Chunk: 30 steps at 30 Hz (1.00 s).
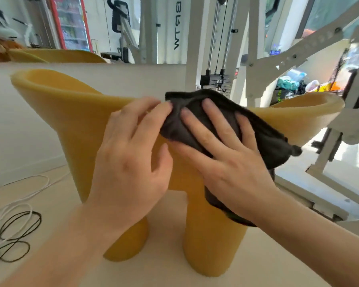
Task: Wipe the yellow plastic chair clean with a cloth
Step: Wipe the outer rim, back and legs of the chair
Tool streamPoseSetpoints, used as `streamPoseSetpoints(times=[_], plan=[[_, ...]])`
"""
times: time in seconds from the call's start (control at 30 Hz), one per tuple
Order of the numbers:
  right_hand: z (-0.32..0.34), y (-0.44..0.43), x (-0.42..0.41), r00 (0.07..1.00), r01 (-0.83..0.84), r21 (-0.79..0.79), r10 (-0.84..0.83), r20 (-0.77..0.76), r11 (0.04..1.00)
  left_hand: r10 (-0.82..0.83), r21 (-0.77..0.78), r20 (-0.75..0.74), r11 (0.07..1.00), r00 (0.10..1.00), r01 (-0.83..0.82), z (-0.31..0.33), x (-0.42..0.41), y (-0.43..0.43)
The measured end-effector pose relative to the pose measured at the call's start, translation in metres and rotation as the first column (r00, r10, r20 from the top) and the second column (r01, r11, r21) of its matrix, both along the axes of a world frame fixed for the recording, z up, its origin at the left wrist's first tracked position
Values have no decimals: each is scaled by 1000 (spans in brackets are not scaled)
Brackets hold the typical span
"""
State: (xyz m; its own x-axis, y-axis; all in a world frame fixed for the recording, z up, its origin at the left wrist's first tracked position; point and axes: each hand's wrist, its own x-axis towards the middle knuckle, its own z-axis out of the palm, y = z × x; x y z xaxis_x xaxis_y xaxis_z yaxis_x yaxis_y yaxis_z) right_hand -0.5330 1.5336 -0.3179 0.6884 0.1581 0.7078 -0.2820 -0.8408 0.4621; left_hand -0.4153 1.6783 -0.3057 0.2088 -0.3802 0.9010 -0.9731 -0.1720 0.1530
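On the chair [71, 121] rim, presses cloth [263, 137] under spread right hand [232, 160], touches its edge with spread left hand [131, 154]; mid-wipe, likely calling next for a sweep along the rim.

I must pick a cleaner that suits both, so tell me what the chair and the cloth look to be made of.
The chair seems moulded plastic, matt yellow: one seamless piece with thick rounded rims, no grain or joints. The cloth is soft dark grey fabric, perhaps microfibre: it creases under the right hand, hangs limp, and its edge looks fuzzy.
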Motion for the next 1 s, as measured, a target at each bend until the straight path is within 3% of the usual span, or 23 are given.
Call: streamPoseSetpoints(times=[0.13, 0.23, 0.4, 0.53, 0.67, 0.77, 0.83, 0.9, 1.0], plan=[[36, 28, 41, 969, -89, -67, 71, -236, 994, 7, -48, -141, 999, 990, -14, -21, 26, 25], [55, 19, 30, 946, -91, -67, 66, -318, 994, 56, 6, -45, 998, 997, -56, -17, 27, 27], [64, -4, -22, 987, 65, 297, -18, -159, 952, -82, 76, 157, 995, 984, 71, -3, -12, 2], [59, 24, 13, 996, 10, 332, 19, -85, 943, -93, 113, 93, 990, 991, 82, -4, -4, 5], [66, 47, 46, 974, -73, 395, 151, -170, 916, -10, 140, 78, 990, 997, -1, 3, 23, 30], [82, 37, 22, 932, -100, 556, 274, -239, 825, 53, 211, 151, 974, 987, -84, 16, 21, 25], [87, 15, -10, 946, -26, 616, 218, -240, 787, 124, 264, 223, 947, 967, -183, 23, 20, 6], [85, -15, -41, 980, 77, 594, 48, -191, 801, 181, 287, 277, 921, 944, -261, 29, 22, -9], [70, -51, -68, 999, 16, 741, -39, 14, 672, 97, 187, 332, 968, 938, -166, 39, 13, -32]])
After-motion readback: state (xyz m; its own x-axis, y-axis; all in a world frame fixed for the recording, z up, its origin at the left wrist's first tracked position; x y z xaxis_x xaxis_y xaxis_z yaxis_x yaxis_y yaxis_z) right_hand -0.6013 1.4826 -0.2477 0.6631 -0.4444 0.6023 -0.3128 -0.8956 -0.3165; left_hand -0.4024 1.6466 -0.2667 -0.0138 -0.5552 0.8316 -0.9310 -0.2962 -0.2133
